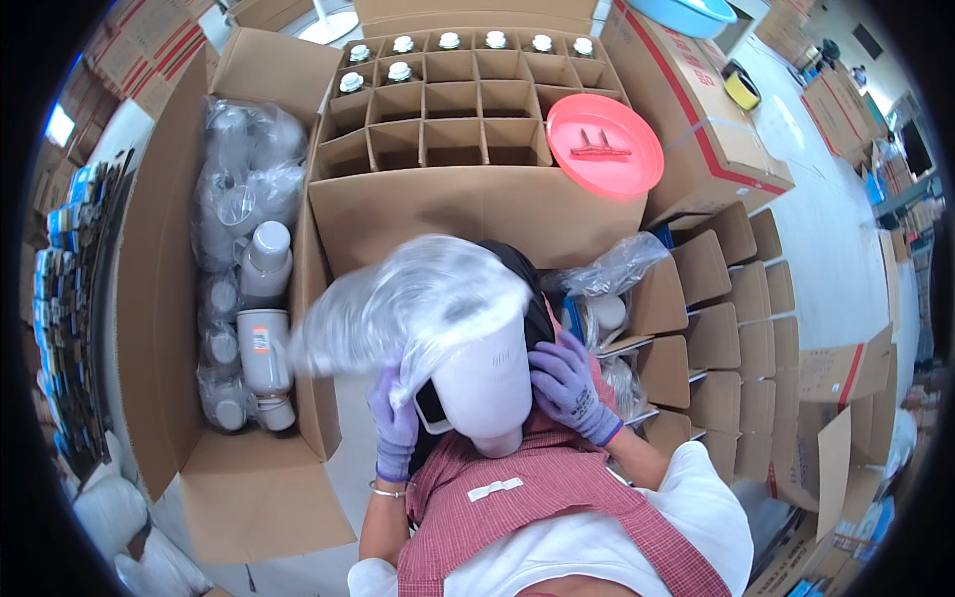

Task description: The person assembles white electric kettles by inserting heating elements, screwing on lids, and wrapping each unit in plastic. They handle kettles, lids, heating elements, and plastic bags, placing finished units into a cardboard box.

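Note:
A white vacuum jug with a black-edged handle leans on my lap, its narrow end toward me. A clear plastic bag, blurred by motion, covers its far end and trails off to the left. My left hand, in a lilac glove, pinches the bag's edge beside the handle. Gloved alike, my right hand rests along the jug's right side, fingers apart and not wrapped round it; its fingertips are partly hidden. More white jugs lie in the open carton at the left, several in plastic.
Ahead stands a divided carton with several white-capped bottles in its far cells. A pink round lid with red pieces on it covers its right corner. Cardboard dividers and a crumpled bag are at the right.

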Demonstrator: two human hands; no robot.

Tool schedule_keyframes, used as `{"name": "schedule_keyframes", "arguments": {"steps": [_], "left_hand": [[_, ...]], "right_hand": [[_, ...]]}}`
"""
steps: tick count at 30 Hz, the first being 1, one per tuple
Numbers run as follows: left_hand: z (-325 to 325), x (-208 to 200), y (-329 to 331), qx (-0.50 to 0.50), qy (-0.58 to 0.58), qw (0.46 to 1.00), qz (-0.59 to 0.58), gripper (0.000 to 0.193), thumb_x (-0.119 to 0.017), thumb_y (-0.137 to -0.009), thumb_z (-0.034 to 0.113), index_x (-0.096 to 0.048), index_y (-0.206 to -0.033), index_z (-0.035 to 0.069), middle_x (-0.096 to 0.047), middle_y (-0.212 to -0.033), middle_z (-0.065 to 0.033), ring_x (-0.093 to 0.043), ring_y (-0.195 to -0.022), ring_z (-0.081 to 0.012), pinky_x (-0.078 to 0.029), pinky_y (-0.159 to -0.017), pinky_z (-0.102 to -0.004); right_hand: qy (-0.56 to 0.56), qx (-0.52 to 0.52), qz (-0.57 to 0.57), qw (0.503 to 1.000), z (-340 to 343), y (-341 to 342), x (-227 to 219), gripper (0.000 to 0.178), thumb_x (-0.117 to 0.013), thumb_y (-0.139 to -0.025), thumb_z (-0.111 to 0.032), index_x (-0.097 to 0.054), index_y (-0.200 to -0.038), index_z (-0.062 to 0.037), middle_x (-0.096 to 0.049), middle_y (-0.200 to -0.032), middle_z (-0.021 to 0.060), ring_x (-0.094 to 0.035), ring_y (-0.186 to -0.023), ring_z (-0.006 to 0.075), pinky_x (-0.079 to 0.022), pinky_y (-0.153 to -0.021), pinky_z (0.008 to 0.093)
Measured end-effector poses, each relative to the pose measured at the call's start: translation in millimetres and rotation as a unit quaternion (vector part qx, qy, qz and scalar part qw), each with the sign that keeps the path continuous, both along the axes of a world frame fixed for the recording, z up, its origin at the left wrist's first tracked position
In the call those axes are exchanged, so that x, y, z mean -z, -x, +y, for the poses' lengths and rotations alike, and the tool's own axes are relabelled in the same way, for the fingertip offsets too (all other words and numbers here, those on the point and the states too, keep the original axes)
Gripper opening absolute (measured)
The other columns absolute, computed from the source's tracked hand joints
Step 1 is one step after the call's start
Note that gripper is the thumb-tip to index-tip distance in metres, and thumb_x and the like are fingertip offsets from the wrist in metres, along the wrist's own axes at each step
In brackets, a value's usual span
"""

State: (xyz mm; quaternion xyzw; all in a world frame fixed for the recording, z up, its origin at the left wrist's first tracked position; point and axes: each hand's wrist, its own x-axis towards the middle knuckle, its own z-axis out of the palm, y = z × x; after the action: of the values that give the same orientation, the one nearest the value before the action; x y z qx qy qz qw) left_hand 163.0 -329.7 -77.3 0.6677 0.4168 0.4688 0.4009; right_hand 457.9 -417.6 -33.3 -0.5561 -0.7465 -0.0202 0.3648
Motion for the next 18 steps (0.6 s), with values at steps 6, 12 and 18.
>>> {"name": "schedule_keyframes", "arguments": {"steps": [6, 12, 18], "left_hand": [[8.6, 0.7, -0.9, -0.041, 0.241, 0.967, 0.067, 0.038, -0.047, -0.103, 0.016, -0.053, -0.132, -0.007, -0.062, -0.127, -0.0205, -0.059, -0.117, -0.0263, -0.046, -0.1, -0.0372], [66.5, 3.2, -3.4, 0.031, 0.022, 0.995, 0.089, 0.033, -0.045, -0.106, 0.014, -0.053, -0.129, -0.007, -0.06, -0.117, -0.0173, -0.058, -0.107, -0.0227, -0.048, -0.093, -0.0345], [39.4, -45.6, -15.6, 0.054, 0.126, 0.976, 0.171, 0.033, -0.046, -0.103, 0.013, -0.055, -0.129, -0.006, -0.061, -0.121, -0.0223, -0.059, -0.113, -0.0291, -0.047, -0.095, -0.0378]], "right_hand": [[-0.008, 0.14, 0.146, 0.979, 59.9, -23.0, -10.6, 0.053, -0.073, -0.079, -0.019, -0.056, -0.127, -0.0032, -0.057, -0.13, 0.0197, -0.053, -0.121, 0.0377, -0.039, -0.107, 0.0466], [0.164, -0.034, 0.206, 0.964, 179.2, -27.4, -36.3, 0.081, -0.082, -0.073, -0.04, -0.051, -0.136, 0.0014, -0.052, -0.136, 0.0219, -0.048, -0.131, 0.037, -0.035, -0.112, 0.0436], [0.009, 0.212, 0.1, 0.972, 128.8, -42.9, 18.9, 0.037, -0.073, -0.079, -0.025, -0.063, -0.106, -0.0017, -0.062, -0.116, 0.0175, -0.059, -0.106, 0.0357, -0.043, -0.098, 0.0474]]}}
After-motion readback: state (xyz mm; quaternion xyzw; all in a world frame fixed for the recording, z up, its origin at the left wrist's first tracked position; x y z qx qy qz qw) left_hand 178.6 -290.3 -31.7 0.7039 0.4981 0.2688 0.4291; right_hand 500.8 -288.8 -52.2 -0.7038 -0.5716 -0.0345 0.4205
